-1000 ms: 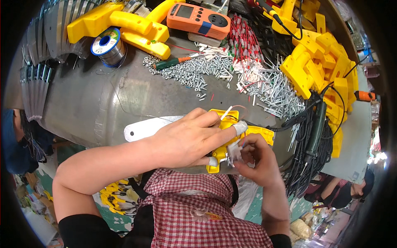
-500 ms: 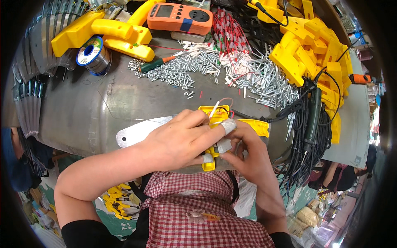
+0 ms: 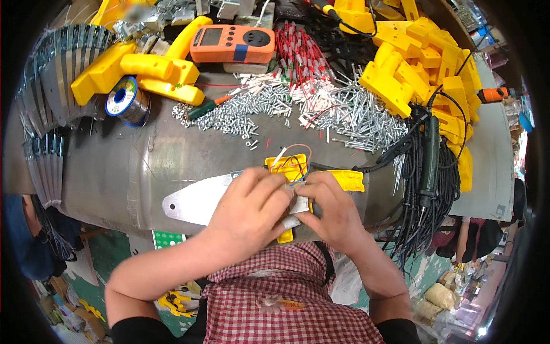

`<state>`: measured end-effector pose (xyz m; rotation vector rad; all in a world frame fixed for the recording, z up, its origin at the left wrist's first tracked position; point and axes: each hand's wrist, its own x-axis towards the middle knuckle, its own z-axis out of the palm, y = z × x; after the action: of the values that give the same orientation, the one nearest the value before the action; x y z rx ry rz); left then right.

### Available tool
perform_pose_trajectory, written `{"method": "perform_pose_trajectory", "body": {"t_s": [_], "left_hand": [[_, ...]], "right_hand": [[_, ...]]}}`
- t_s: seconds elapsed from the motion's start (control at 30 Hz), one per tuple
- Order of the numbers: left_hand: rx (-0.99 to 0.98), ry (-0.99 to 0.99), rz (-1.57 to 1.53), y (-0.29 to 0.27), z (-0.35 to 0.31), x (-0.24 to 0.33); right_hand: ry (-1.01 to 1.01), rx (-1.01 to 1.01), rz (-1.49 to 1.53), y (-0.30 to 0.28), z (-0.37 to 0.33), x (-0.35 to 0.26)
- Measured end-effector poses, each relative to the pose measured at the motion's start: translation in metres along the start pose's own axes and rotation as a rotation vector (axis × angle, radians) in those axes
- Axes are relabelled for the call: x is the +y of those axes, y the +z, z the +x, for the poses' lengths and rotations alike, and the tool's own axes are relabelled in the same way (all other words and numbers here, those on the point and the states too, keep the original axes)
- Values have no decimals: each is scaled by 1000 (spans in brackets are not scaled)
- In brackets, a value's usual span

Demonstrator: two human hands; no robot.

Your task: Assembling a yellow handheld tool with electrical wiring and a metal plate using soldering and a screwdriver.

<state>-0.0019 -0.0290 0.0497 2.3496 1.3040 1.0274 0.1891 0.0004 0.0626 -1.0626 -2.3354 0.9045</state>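
Observation:
At the near edge of the bench, a yellow plastic handle shell [image 3: 291,162] lies open with thin red, blue and white wires [image 3: 306,156] rising from it. My left hand [image 3: 246,206] and my right hand [image 3: 333,213] meet over its middle. Both are closed, fingertips pinching a small light-grey block [image 3: 299,204] beside the wires. My fingers hide most of the block and shell. Pale tape wraps a left fingertip. A flat tapered metal plate [image 3: 197,199] with one hole extends leftward from under my left hand. Another yellow shell piece [image 3: 349,180] rests right of my right fingers.
Loose screws and nuts [image 3: 235,117] spread behind my hands, with a green screwdriver [image 3: 203,109] among them. An orange meter [image 3: 232,45], a solder spool [image 3: 127,102] and yellow handles [image 3: 435,63] stand farther back. A soldering iron [image 3: 428,166] lies on black cables at right.
My view has shifted slightly. My left fingers have drawn back and curled in, and my right fingers have come up to meet them above the grey block.

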Motion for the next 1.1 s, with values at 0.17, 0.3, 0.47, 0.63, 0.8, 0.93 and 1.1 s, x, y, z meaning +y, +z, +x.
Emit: {"method": "perform_pose_trajectory", "body": {"t_s": [0.17, 0.3, 0.47, 0.63, 0.8, 0.93, 1.1], "left_hand": [[63, -103, 90, 10, -5, 11], [67, -90, 101, 11, -5, 13], [59, -27, 83, 14, -9, 8], [75, 39, 96, 17, -14, 6], [78, -8, 68, 16, -15, 4], [47, -19, 45, 17, -15, 2], [-4, -189, -15, 10, -7, 12]], "right_hand": [[-17, -29, -1, -16, 3, -3], [-134, -34, -40, -46, 33, 7], [-199, -311, 82, -43, 86, 19], [-324, -304, 0, -39, 78, 38], [-246, -165, -62, -30, 47, 35], [-245, -53, -91, -25, 37, 32], [-249, -12, -91, -20, 28, 30]]}}
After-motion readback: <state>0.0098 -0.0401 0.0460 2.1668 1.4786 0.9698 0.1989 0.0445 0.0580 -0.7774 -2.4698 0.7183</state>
